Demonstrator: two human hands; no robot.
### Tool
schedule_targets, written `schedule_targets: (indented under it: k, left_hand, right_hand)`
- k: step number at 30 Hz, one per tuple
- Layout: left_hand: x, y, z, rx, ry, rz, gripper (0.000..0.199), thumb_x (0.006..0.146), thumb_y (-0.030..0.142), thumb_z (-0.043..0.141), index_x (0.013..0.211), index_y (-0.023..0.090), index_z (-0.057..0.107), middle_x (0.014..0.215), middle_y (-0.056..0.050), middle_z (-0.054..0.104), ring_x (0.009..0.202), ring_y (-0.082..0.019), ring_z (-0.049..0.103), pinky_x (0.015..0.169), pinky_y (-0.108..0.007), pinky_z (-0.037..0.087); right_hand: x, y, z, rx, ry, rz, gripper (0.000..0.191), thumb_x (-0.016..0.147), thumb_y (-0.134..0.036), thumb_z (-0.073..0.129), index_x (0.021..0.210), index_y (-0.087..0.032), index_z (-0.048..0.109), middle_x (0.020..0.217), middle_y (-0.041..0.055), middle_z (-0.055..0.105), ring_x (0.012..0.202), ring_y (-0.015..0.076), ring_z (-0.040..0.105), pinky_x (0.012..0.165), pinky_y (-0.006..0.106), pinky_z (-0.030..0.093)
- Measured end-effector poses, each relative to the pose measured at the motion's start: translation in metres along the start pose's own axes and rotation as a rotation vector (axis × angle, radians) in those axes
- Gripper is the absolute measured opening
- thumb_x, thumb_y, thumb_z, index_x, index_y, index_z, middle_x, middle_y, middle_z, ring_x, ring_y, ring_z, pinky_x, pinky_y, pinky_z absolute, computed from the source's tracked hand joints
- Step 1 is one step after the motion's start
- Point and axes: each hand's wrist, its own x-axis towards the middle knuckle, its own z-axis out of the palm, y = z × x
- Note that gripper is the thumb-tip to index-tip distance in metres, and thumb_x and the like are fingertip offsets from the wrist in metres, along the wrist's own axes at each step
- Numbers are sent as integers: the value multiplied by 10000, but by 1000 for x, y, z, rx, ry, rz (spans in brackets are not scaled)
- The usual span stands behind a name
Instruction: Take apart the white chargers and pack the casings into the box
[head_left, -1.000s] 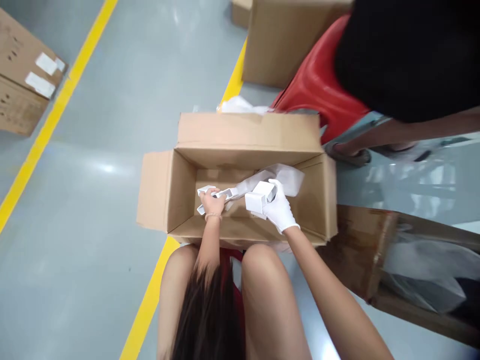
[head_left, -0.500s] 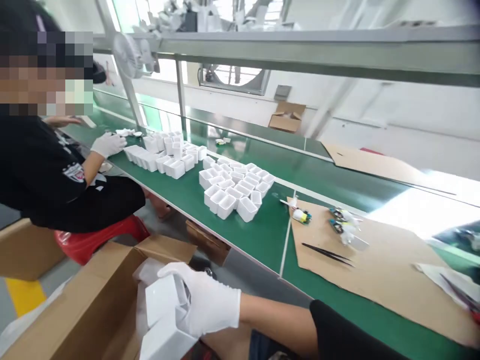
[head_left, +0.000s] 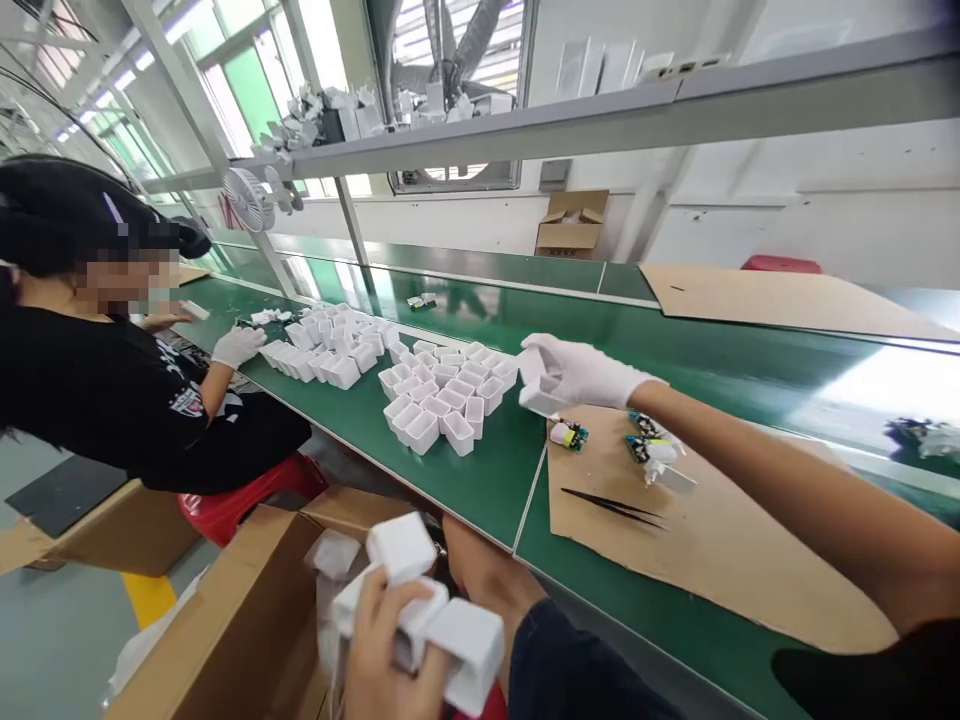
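Note:
My bare left hand (head_left: 386,655) is wrapped round several small white plastic boxes (head_left: 474,650), low in front of the bench and beside an open carton (head_left: 232,590). In a white glove, my right hand (head_left: 585,372) grips a white plastic box (head_left: 541,400) above the green bench; its fingers partly cover the box, so I cannot tell if it holds more than one. Just left of it stands a cluster of white boxes (head_left: 442,385), packed side by side with most openings up.
A cardboard sheet (head_left: 720,540) bears black tweezers (head_left: 615,505) and small circuit boards (head_left: 645,440). Farther left, another group of white boxes (head_left: 330,345) stands near a seated co-worker (head_left: 97,390). A shelf (head_left: 480,140) and a small fan (head_left: 249,198) are above the bench.
My right hand has moved from above the carton up and over the bench, right of the box cluster. My left hand has come into view holding boxes. The view has tilted up.

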Motion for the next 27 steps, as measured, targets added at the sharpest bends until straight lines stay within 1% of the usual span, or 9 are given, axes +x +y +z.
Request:
schedule_targets:
  k: [2, 6, 8, 12, 16, 19, 22, 25, 27]
  left_hand:
    - [30, 34, 27, 11, -179, 101, 178, 773, 224, 551, 897, 284, 663, 1122, -54, 591, 1040, -254, 610, 889, -419, 533]
    - [82, 82, 81, 248, -418, 231, 298, 696, 156, 557, 969, 261, 614, 1057, -69, 588, 1006, -264, 595, 852, -416, 517]
    - [101, 93, 105, 373, -518, 301, 331, 707, 187, 572, 1030, 249, 599, 1071, -82, 582, 1007, -277, 593, 832, -424, 519]
    - [124, 101, 138, 442, -642, 375, 346, 758, 274, 599, 1101, 232, 582, 1159, -97, 570, 1079, -287, 577, 870, -418, 522]
    - [134, 112, 153, 487, -660, 390, 435, 811, 284, 569, 1231, 184, 513, 1226, -140, 549, 1161, -313, 539, 947, -456, 479]
    - [137, 120, 153, 506, -662, 387, 509, 835, 357, 585, 1298, 182, 465, 1232, -151, 566, 1167, -336, 538, 955, -499, 451]
    - [138, 122, 151, 509, -658, 364, 585, 864, 492, 577, 1340, 184, 431, 1235, -147, 584, 1154, -330, 553, 980, -511, 422]
    - [137, 119, 151, 529, -630, 315, 607, 911, 510, 511, 1390, 159, 382, 1271, -171, 579, 1182, -334, 545, 1030, -534, 371]
    - [132, 118, 152, 549, -587, 289, 615, 933, 489, 473, 1427, 145, 341, 1300, -192, 562, 1207, -343, 530, 1045, -538, 354]
  right_hand:
    - [32, 27, -10, -74, -25, 71, 828, 623, -214, 786, 1376, -208, 442, 1020, 102, 634, 895, 257, 614, 808, 368, 481]
    - [73, 56, -3, -125, -121, 94, 494, 869, -394, 650, 1284, -158, 521, 1080, 95, 616, 912, 195, 614, 819, 382, 523]
    - [85, 60, 8, -126, -175, 77, 407, 940, -440, 559, 1229, -153, 552, 1106, 83, 611, 928, 180, 615, 824, 385, 537]
    - [98, 63, 28, -97, -249, 17, 414, 956, -490, 519, 1211, -168, 572, 1131, 91, 617, 950, 179, 619, 848, 386, 538]
    - [98, 71, 22, -65, -294, -52, 485, 927, -533, 536, 1261, -183, 558, 1151, 100, 632, 952, 189, 630, 863, 398, 526]
    - [95, 81, 2, -61, -290, -108, 545, 844, -510, 634, 1315, -251, 550, 1209, 80, 645, 1008, 224, 636, 895, 379, 502]
    - [96, 99, -18, -75, -249, -127, 599, 823, -494, 638, 1373, -290, 517, 1248, 59, 641, 1073, 259, 626, 935, 367, 475]
    - [103, 126, -27, -103, -222, -96, 621, 838, -460, 622, 1406, -246, 491, 1248, 86, 639, 1111, 290, 612, 977, 406, 454]
    - [107, 143, -21, -115, -230, -77, 664, 814, -412, 661, 1417, -202, 481, 1258, 116, 631, 1131, 312, 604, 990, 429, 451]
